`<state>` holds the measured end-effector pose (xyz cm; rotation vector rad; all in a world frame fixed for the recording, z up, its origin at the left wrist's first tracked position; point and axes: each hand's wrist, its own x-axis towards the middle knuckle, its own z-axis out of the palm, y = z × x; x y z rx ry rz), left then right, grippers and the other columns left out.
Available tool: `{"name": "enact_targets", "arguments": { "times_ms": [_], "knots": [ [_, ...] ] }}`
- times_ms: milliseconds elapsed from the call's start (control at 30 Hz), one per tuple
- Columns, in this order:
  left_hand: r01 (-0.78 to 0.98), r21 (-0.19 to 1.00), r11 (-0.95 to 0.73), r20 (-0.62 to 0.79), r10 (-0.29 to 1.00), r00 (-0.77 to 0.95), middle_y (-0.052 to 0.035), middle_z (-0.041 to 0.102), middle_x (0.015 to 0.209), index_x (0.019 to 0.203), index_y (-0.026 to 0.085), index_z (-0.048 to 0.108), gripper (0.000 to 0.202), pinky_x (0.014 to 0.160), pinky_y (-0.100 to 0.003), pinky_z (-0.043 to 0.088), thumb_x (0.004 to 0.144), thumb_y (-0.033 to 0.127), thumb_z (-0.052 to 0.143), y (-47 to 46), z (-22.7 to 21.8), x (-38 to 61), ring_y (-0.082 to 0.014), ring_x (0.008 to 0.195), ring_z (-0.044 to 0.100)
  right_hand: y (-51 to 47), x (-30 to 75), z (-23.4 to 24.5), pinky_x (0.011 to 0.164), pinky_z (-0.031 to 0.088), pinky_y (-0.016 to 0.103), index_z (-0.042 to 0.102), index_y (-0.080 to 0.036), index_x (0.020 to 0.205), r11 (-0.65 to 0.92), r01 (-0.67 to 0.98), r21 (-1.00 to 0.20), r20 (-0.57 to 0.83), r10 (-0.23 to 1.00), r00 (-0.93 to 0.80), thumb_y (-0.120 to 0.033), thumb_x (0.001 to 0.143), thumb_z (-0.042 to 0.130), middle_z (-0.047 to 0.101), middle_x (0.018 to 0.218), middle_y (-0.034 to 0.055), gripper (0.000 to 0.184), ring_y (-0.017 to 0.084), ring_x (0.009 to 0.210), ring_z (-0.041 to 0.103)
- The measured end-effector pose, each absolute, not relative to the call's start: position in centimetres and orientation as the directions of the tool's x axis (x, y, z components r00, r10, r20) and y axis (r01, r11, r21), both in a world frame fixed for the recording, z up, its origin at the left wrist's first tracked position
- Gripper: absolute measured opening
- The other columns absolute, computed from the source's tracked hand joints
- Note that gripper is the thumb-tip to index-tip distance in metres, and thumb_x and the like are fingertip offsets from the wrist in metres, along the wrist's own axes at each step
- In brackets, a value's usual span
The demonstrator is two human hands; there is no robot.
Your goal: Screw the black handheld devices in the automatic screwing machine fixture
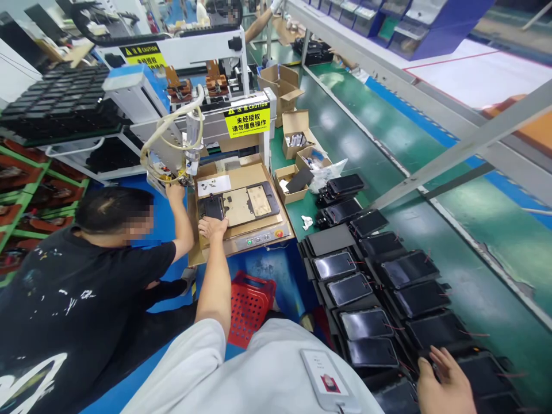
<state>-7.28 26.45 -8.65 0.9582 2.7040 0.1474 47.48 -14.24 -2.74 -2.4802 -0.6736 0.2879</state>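
Note:
My left hand [213, 228] lies with fingers spread at the near left edge of a black frame [273, 198] on the machine's bed, next to a small dark part [212, 208]. The frame surrounds a tan panel with a rectangular opening. A white card [214, 185] with small dark pieces lies behind it. My right hand [446, 382] is low at the right, its fingers apart, over rows of black screen devices [444, 330] with thin red wires. I see nothing held in it, though its underside is hidden.
A co-worker [86, 276] at the left reaches toward the machine's dispensing head [192, 144]. Control buttons [259, 238] line the bed's front. A red basket [252, 307] stands below. Open cardboard boxes [295, 138] sit on the green bench [345, 138]; a metal post [431, 167] slants above it.

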Motion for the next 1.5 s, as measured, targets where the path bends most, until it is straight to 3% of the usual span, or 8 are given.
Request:
{"name": "enact_targets", "arguments": {
  "times_ms": [467,700,867,1000,1133,1300,1400,1500],
  "knots": [
    [0.613,0.187,0.768,-0.302,0.639,-0.708,-0.016,0.045,0.157,0.144,0.019,0.054,0.062,0.11,-0.059,0.045,0.093,0.049,0.073,29.2,-5.8,-8.4,-0.0378,0.141,0.045,-12.7,45.9,-3.5,0.108,0.053,0.062,0.075,-0.022,0.101,-0.713,0.294,-0.637,-0.187,0.513,0.838,-0.046,0.072,0.063,0.066,0.144,0.0145,0.04,0.046,0.11,0.072],
    [0.674,0.228,0.702,-0.281,0.711,-0.645,-0.0171,0.047,0.155,0.144,0.018,0.053,0.065,0.11,-0.058,0.045,0.092,0.051,0.073,28.0,-3.7,-8.0,-0.0374,0.14,0.047,-9.4,41.9,-4.5,0.111,0.048,0.062,0.077,-0.017,0.106,-0.538,0.399,-0.743,-0.145,0.711,0.688,-0.055,0.077,0.06,0.065,0.144,0.0161,0.05,0.042,0.119,0.067],
    [0.778,0.262,0.571,-0.189,0.821,-0.539,-0.0321,0.048,0.143,0.14,0.001,0.048,0.082,0.109,-0.058,0.046,0.083,0.052,0.076,23.0,-0.8,-4.9,-0.0458,0.139,0.046,-2.6,34.1,-3.0,0.11,0.049,0.056,0.078,-0.02,0.11,-0.433,0.053,-0.9,-0.391,0.855,0.341,-0.057,0.081,0.074,0.07,0.134,0.017,0.047,0.037,0.121,0.067],
    [0.888,0.334,0.316,-0.141,0.948,-0.285,-0.0213,0.056,0.132,0.136,0.015,0.052,0.073,0.104,-0.053,0.051,0.081,0.058,0.074,16.2,2.1,1.3,-0.0406,0.132,0.052,3.9,26.9,-1.0,0.109,0.05,0.051,0.071,-0.028,0.133,-0.513,-0.397,-0.761,-0.512,0.851,-0.117,-0.056,0.094,0.069,0.061,0.15,0.012,0.048,0.033,0.13,0.064],
    [0.87,0.493,0.03,-0.123,0.992,0.035,-0.014,0.057,0.125,0.136,0.021,0.049,0.068,0.098,-0.048,0.054,0.08,0.046,0.078,10.7,4.3,8.4,-0.0358,0.127,0.055,7.3,23.3,1.4,0.109,0.05,0.05,0.061,-0.035,0.144,-0.539,-0.702,-0.466,-0.501,0.814,-0.293,-0.063,0.105,0.044,0.058,0.155,0.0039,0.051,0.028,0.133,0.062],
    [0.672,0.725,-0.149,-0.049,0.963,0.267,-0.0189,0.048,0.139,0.155,0.017,0.035,0.086,0.113,-0.062,0.043,0.085,0.043,0.078,6.8,6.4,11.3,-0.04,0.137,0.045,6.4,25.6,4.1,0.105,0.055,0.049,0.067,-0.02,0.136,-0.534,-0.786,-0.311,-0.514,0.79,-0.334,-0.063,0.109,0.026,0.075,0.125,0.0116,0.065,0.029,0.117,0.07],
    [0.489,0.867,-0.098,-0.137,0.896,0.421,-0.0148,0.04,0.15,0.164,0.029,0.028,0.095,0.112,-0.057,0.047,0.085,0.04,0.08,5.3,7.6,9.9,-0.0353,0.136,0.049,5.0,27.9,5.5,0.094,0.06,0.052,0.065,-0.019,0.137,-0.572,-0.767,-0.29,-0.498,0.775,-0.389,-0.067,0.107,0.022,0.076,0.121,0.0129,0.071,0.03,0.107,0.073],
    [0.443,0.893,-0.076,-0.15,0.878,0.454,-0.011,0.041,0.151,0.166,0.037,0.028,0.095,0.111,-0.054,0.049,0.086,0.033,0.078,3.9,8.8,8.8,-0.0325,0.132,0.052,4.3,29.1,7.0,0.086,0.063,0.052,0.065,-0.019,0.137,-0.626,-0.734,-0.263,-0.446,0.754,-0.483,-0.073,0.105,0.018,0.075,0.123,0.0138,0.079,0.031,0.104,0.074]
  ]
}}
